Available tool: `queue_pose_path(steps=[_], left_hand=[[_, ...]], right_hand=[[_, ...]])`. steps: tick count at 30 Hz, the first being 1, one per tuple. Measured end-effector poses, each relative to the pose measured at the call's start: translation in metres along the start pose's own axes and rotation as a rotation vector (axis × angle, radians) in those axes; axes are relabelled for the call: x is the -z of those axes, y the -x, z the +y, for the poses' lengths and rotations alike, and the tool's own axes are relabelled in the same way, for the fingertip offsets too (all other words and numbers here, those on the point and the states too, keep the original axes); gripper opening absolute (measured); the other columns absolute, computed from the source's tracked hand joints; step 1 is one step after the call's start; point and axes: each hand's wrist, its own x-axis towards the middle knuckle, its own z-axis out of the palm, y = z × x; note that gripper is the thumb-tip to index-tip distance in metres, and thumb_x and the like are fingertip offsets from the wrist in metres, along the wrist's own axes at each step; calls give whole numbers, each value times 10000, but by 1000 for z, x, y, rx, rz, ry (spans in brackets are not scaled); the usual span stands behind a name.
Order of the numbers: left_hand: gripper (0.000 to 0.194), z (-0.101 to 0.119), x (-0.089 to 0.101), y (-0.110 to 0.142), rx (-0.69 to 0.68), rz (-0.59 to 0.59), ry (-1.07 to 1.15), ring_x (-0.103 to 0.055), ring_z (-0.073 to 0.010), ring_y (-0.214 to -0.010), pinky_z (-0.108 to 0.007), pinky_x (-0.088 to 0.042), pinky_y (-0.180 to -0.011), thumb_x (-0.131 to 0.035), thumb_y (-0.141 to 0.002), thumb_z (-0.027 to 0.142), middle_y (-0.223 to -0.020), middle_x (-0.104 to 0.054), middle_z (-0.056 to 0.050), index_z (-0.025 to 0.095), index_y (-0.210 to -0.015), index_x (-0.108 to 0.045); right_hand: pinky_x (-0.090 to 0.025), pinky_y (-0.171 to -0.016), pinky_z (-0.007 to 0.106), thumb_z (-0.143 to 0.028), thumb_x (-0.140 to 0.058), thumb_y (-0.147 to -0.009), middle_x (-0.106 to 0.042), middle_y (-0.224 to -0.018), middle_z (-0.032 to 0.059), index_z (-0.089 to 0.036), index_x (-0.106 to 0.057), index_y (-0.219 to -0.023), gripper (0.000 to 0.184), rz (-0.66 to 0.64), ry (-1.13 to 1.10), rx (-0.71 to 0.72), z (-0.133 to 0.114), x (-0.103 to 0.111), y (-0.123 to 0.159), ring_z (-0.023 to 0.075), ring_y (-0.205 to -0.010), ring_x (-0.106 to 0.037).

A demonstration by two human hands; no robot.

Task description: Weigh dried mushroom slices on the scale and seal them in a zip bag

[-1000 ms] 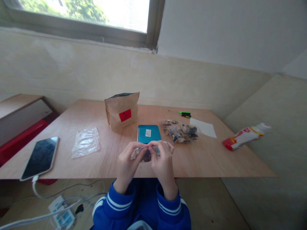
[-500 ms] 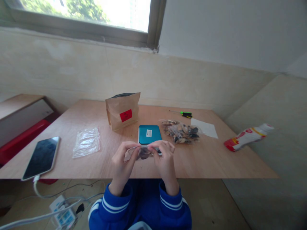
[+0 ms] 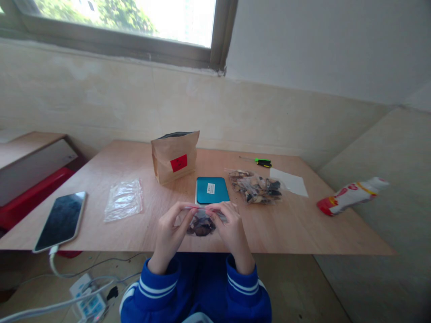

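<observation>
Over the near edge of the wooden table [image 3: 303,224], both hands hold up a small clear zip bag [image 3: 201,222] with dark pieces inside. My left hand [image 3: 168,233] pinches the left end of its top strip. At the right end, my right hand [image 3: 230,229] pinches the same strip. Just behind the bag lies a teal flat box [image 3: 212,190] with a white label. A brown paper pouch [image 3: 175,156] with a red label stands open farther back. To the right of the teal box lies a clear bag of mixed dark and pale pieces [image 3: 256,186].
A stack of empty clear bags [image 3: 124,204] lies left of centre, and a phone [image 3: 61,220] on a cable rests at the table's left edge. A green-handled tool [image 3: 260,161] and white paper [image 3: 288,181] lie at the back right. A red-and-white tube [image 3: 352,195] sits beside the table.
The small bag has come up from a crumpled pinch to hang flat below its top strip, and my fingers have spread outward along that strip. The view has shifted slightly.
</observation>
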Motion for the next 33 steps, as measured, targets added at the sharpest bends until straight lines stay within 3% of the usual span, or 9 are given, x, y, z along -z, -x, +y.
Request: queue_pose_path(steps=[7, 15, 21, 25, 29, 33], left_hand=[[157, -3, 4, -1, 23, 28, -15, -669, -140, -715, -215, -500, -641, -602, -873, 336, -773, -714, -5, 208, -853, -690], [206, -5, 4, 0, 152, 204, 158, -647, -138, -694, -218, -498, -631, -624, -851, 390, -754, -702, -2, 193, -858, -681], [288, -10, 9, -2, 198, 219, 222, -635, -154, -693, -245, -491, -669, -602, -857, 435, -715, -691, -12, 174, -768, -685], [279, -12, 9, -3, 248, 307, 320, -616, -139, -661, -238, -475, -644, -614, -848, 424, -677, -663, 2, 173, -739, -672], [256, -15, 8, -5, 369, 340, 468, -634, -141, -630, -236, -476, -588, -678, -778, 413, -679, -679, -6, 157, -759, -685], [157, -16, 2, -10, 434, 463, 669, -616, -92, -599, -191, -484, -590, -733, -715, 317, -667, -682, 26, 168, -742, -693]], right_hand=[[-388, -794, 341, -196, -562, -931, -719, -667, -25, -217, -653, -697, 252, 38, 19, 34, 5, 7, 2, 150, -638, -629], [-419, -771, 355, -298, -628, -892, -747, -761, 11, -251, -732, -789, 154, 1, 45, 3, 11, 9, 5, 186, -749, -657], [-469, -772, 353, -253, -590, -914, -735, -689, 7, -240, -729, -732, 230, 23, -22, -5, 15, 10, 6, 170, -669, -652], [-513, -716, 318, -286, -635, -883, -762, -801, 24, -257, -760, -840, 136, -67, -122, -90, 18, 13, 9, 193, -776, -684], [-534, -717, 322, -274, -607, -896, -764, -741, 14, -252, -755, -753, 207, -114, -187, -153, 24, 17, 12, 202, -747, -693], [-565, -753, 348, -439, -586, -893, -775, -825, 57, -240, -758, -865, 264, -141, -363, -277, 24, 18, 12, 230, -825, -717]])
